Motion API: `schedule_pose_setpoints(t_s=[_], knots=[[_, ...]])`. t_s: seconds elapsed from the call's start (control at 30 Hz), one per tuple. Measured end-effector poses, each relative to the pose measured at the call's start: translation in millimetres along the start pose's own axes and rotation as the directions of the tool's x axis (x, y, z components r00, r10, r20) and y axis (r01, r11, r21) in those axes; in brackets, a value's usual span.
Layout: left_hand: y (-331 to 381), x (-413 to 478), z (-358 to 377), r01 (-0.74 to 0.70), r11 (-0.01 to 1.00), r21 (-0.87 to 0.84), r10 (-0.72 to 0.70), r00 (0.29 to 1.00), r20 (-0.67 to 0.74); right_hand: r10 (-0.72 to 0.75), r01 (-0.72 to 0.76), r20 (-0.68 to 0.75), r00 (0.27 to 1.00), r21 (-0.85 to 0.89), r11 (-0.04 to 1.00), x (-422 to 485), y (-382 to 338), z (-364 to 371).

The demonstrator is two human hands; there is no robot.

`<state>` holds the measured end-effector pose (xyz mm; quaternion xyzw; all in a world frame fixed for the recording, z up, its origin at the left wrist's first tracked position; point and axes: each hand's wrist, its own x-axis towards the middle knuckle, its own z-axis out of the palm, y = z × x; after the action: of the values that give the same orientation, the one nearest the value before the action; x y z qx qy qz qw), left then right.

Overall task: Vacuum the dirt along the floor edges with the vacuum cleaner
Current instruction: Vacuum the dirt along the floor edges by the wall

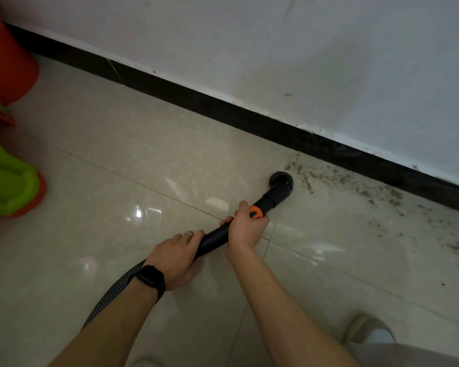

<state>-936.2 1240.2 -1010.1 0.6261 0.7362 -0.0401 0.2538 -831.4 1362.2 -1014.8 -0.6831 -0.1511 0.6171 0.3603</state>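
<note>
Both hands were on the vacuum wand (214, 238). The right hand (245, 229) was wrapped round the black tube just behind the orange collar (256, 212), fingers curled under. The left hand (176, 256) gripped lower down, near where the ribbed hose (112, 290) joins, with a smartwatch (150, 278) on the wrist and a ring (188, 233) on one finger. The round brush nozzle (281, 182) sat on the tiled floor (117, 154), near the black baseboard (223, 104) but not touching it, at the left end of the dirt (355, 186). Brown crumbs and dust were strewn along the edge to the right and thinned out over the tile.

Handling, judged: the wand is rigid plastic and probably light. The hose is flexible and will drag behind. The bristles look soft enough to press into the corner. The two-hand grip seemed right, with the front hand steering and the rear hand taking the hose's pull. The glossy tile is likely slick, so the nozzle should slide easily.

An orange bin (6, 62) and a green plastic item (6, 176) stood at far left, well apart from the dirt. A shoe (366, 329) showed at bottom right.
</note>
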Motion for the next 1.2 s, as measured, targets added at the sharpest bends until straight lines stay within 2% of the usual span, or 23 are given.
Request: schedule_pose_setpoints(t_s=[0.8,1.2], knots=[[38,57,-5,-0.004,1.000,0.007,0.005,0.998,-0.064,-0.041,0.038,0.052,0.998,0.043,0.998,51,-51,0],[46,75,-17,0.042,0.995,-0.096,-0.049,0.996,-0.073,-0.068,0.069,0.081,0.994,-0.008,0.998,61,-70,13]])
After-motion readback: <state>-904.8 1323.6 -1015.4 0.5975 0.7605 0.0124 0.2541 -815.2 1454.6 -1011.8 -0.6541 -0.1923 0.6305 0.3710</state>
